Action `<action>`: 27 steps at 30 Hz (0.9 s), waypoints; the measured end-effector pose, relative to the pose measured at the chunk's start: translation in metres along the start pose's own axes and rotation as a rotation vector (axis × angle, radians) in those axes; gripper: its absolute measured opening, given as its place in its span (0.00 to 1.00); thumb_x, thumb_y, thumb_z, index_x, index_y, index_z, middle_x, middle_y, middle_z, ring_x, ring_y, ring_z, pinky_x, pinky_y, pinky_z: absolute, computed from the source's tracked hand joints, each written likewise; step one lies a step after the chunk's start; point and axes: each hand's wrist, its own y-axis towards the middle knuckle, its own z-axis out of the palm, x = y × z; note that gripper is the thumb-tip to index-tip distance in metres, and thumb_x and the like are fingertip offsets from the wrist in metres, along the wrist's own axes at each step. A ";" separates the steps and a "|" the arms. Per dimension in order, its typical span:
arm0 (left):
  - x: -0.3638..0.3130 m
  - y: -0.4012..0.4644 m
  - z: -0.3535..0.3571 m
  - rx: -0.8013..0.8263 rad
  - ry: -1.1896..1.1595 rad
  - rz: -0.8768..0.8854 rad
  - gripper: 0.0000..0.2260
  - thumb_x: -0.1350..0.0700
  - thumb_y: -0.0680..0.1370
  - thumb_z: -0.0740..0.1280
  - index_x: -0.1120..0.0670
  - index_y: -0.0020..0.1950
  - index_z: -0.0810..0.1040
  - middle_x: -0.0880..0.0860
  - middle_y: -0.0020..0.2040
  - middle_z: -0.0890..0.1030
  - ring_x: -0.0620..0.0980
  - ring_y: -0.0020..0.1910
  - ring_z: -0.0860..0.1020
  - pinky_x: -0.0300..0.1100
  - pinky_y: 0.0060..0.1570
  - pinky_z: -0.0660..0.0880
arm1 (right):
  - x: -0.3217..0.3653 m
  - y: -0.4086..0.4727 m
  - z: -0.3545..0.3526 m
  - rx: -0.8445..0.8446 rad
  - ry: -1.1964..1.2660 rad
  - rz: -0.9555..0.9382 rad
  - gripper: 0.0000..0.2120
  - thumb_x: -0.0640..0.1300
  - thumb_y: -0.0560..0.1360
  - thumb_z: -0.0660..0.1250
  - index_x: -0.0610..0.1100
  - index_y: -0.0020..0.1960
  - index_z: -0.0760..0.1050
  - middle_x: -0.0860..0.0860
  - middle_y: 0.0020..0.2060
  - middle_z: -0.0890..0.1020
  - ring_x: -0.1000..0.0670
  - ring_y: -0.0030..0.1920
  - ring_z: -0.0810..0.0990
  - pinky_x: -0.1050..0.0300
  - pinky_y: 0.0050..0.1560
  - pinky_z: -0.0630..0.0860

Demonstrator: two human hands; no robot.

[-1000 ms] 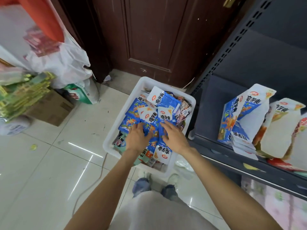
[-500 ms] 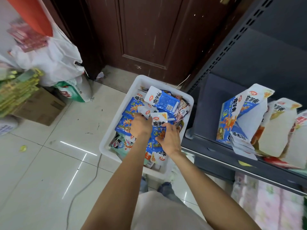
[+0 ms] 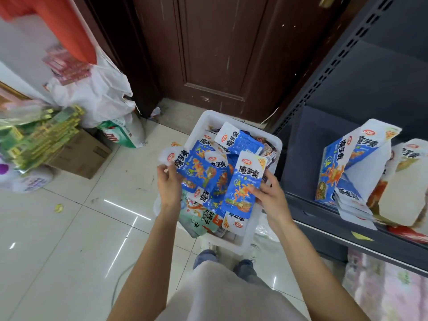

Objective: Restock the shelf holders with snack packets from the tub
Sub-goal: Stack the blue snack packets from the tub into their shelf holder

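Observation:
A white tub full of blue-and-white snack packets stands on the floor in front of me. My left hand grips a blue packet lifted above the tub's left side. My right hand pinches another blue packet held upright over the tub's right side. On the dark shelf to the right stands a blue-and-white cardboard holder with a few packets at its foot, and a second white holder beside it.
A dark wooden door is behind the tub. At left are a white plastic bag, a cardboard box and stacked green-yellow packs. A cable lies on the tiled floor. My shoes show below the tub.
Both hands rose out of the tub, each lifting a blue packet. The camera moved closer and shifted slightly.

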 end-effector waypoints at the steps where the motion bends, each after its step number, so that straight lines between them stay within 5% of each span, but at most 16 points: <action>1: -0.005 -0.002 -0.003 0.019 -0.027 0.017 0.09 0.51 0.82 0.58 0.56 0.48 0.67 0.56 0.41 0.75 0.53 0.38 0.75 0.47 0.41 0.73 | 0.005 -0.007 -0.003 0.019 0.038 -0.002 0.25 0.31 0.74 0.67 0.47 0.67 0.67 0.53 0.47 0.84 0.54 0.44 0.84 0.57 0.42 0.81; 5: -0.022 -0.016 -0.001 0.104 -0.022 0.094 0.08 0.49 0.82 0.59 0.51 0.45 0.70 0.47 0.36 0.77 0.42 0.33 0.76 0.37 0.33 0.74 | 0.023 -0.028 -0.006 -0.011 0.113 -0.035 0.15 0.31 0.76 0.59 0.45 0.58 0.72 0.49 0.44 0.82 0.54 0.37 0.81 0.61 0.34 0.76; 8: -0.030 -0.031 0.009 0.270 -0.064 -0.004 0.08 0.50 0.81 0.61 0.51 0.46 0.73 0.46 0.35 0.81 0.42 0.33 0.80 0.33 0.30 0.74 | 0.037 -0.044 -0.014 -0.057 0.183 -0.073 0.09 0.36 0.79 0.58 0.46 0.53 0.74 0.48 0.43 0.81 0.54 0.37 0.80 0.62 0.32 0.75; 11: -0.037 -0.050 0.022 0.470 -0.115 -0.084 0.05 0.53 0.79 0.65 0.52 0.52 0.75 0.51 0.45 0.84 0.49 0.40 0.84 0.43 0.37 0.78 | 0.058 -0.061 -0.042 -0.132 0.189 -0.258 0.07 0.38 0.78 0.62 0.50 0.48 0.75 0.55 0.40 0.83 0.56 0.43 0.81 0.58 0.44 0.78; 14: -0.051 -0.071 0.044 0.528 -0.085 0.072 0.06 0.56 0.77 0.67 0.52 0.54 0.75 0.53 0.48 0.83 0.51 0.45 0.82 0.48 0.45 0.76 | 0.082 -0.075 -0.093 -0.312 0.150 -0.520 0.15 0.33 0.77 0.63 0.51 0.57 0.72 0.60 0.48 0.83 0.58 0.51 0.80 0.60 0.53 0.76; 19: -0.082 -0.115 0.099 0.678 -0.128 0.280 0.09 0.62 0.76 0.68 0.50 0.53 0.76 0.47 0.46 0.84 0.45 0.47 0.82 0.37 0.42 0.77 | 0.096 -0.078 -0.185 -0.615 0.176 -0.762 0.20 0.30 0.76 0.63 0.49 0.62 0.67 0.53 0.56 0.79 0.51 0.59 0.77 0.47 0.62 0.74; 27: -0.117 -0.170 0.189 0.906 -0.168 0.460 0.10 0.64 0.78 0.65 0.49 0.52 0.73 0.46 0.51 0.83 0.42 0.50 0.81 0.35 0.43 0.76 | 0.072 -0.042 -0.203 -0.482 -0.379 -0.713 0.06 0.40 0.80 0.61 0.50 0.54 0.70 0.63 0.45 0.79 0.65 0.48 0.78 0.69 0.47 0.73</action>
